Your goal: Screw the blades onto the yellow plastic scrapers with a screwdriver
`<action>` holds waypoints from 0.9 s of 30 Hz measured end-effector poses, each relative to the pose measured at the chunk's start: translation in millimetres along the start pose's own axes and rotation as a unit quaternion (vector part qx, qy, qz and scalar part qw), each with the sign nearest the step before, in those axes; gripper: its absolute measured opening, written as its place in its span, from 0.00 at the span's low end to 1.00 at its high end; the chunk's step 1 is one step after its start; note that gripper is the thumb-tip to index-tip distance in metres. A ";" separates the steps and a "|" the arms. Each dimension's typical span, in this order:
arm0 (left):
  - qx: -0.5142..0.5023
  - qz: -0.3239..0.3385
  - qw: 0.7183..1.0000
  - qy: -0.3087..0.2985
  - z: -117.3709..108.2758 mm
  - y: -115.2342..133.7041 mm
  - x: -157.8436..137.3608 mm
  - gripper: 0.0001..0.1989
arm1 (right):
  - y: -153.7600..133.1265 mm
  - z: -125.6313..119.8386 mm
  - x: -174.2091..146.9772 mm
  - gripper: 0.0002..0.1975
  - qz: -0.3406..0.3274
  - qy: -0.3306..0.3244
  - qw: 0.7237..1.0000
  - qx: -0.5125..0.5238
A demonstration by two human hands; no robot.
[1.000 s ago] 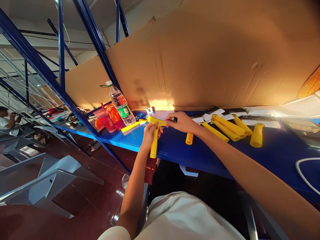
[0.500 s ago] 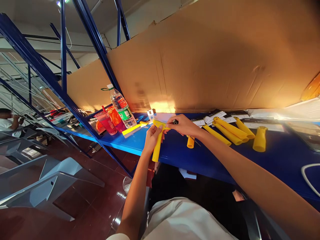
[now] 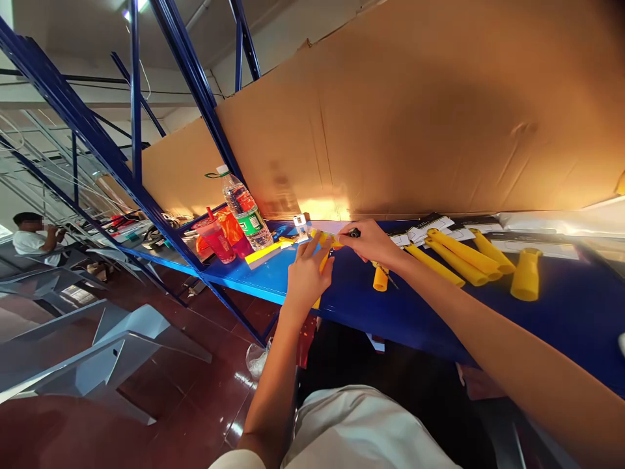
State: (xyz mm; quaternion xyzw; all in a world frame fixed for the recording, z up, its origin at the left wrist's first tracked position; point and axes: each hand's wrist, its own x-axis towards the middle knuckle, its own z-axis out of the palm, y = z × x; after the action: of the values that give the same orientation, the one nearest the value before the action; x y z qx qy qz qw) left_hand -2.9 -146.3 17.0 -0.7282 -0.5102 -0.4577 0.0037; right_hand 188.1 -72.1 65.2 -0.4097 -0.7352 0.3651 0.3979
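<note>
A yellow T-shaped plastic handle is at the blue tabletop's front edge, mostly hidden behind my left hand. My left fingers reach across its crossbar, and the thumb is bent on the right side of its stem. At the right end of the crossbar, my right hand is closed with the fingertips pinched close to the plastic. A black-ended tool sticks out of its grip; the rest is hidden. Below my right wrist are a short yellow tube and a thin metal rod.
Several yellow handles lie on white-and-black papers at the right, near a flared yellow piece. On the left stand a water bottle and a red cup. Cardboard rises behind. A person sits far left.
My left hand has turned over the yellow handle, its fingers now covering the crossbar and most of the stem. My right hand stays at the crossbar's right end. The view has shifted slightly.
</note>
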 end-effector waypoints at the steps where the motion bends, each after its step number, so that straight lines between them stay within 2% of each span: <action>1: -0.002 0.001 1.000 0.001 1.9 0.2 -0.2 0.22 | -0.2 1.0 -0.3 0.08 -0.003 0.005 1.000 0.007; 7: -0.060 -0.015 0.998 0.002 9.3 -0.5 0.6 0.22 | 4.1 3.8 0.9 0.13 -0.011 0.015 0.999 0.033; 15: -0.105 0.002 0.994 -0.012 0.7 1.3 1.5 0.22 | 1.1 4.3 0.3 0.09 -0.022 0.015 0.999 0.023; 22: -0.155 -0.001 0.988 -0.003 -2.7 3.9 3.4 0.17 | -8.8 0.6 -4.6 0.13 -0.036 0.013 0.998 0.058; 25: -0.237 -0.032 0.970 0.034 -4.1 2.7 6.3 0.15 | -8.2 -2.1 -1.8 0.18 -0.035 0.043 0.993 0.106; 27: -0.339 -0.087 0.934 0.071 -7.5 1.8 8.9 0.17 | -4.2 -5.0 3.3 0.19 -0.016 0.085 0.983 0.160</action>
State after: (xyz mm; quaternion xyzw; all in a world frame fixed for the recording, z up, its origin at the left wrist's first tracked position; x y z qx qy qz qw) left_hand -6.0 -144.1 28.1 -0.6046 -0.3846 -0.6526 -0.2463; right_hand 190.1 -69.7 71.9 -0.3581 -0.6378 0.4353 0.5249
